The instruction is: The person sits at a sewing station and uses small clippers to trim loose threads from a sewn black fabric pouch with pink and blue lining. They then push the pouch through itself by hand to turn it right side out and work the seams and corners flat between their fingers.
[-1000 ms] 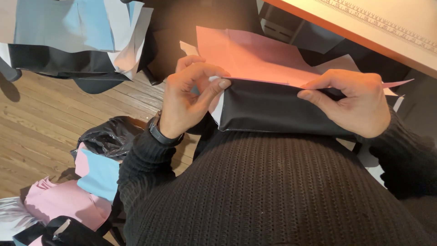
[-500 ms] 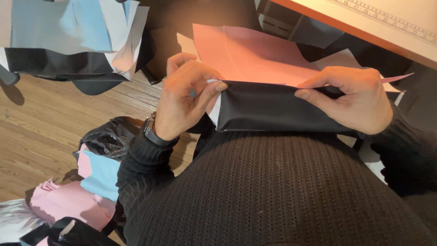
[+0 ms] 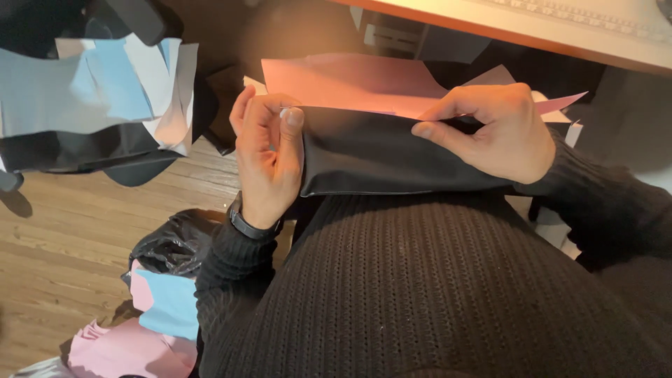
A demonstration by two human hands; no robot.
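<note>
Stretching across the lap from nine to three o'clock, a black fabric piece [image 3: 392,157] lies atop pink paper [image 3: 350,84]. The left hand [image 3: 266,157] pinches its nine-o'clock corner; the right hand [image 3: 500,133] pinches the top edge toward three o'clock. Both hands sit equally close.

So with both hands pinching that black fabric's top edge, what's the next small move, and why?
Probably slide the right hand outward to smooth the fold: the left hand already pins the black fabric at its corner over the pink sheet.
</note>
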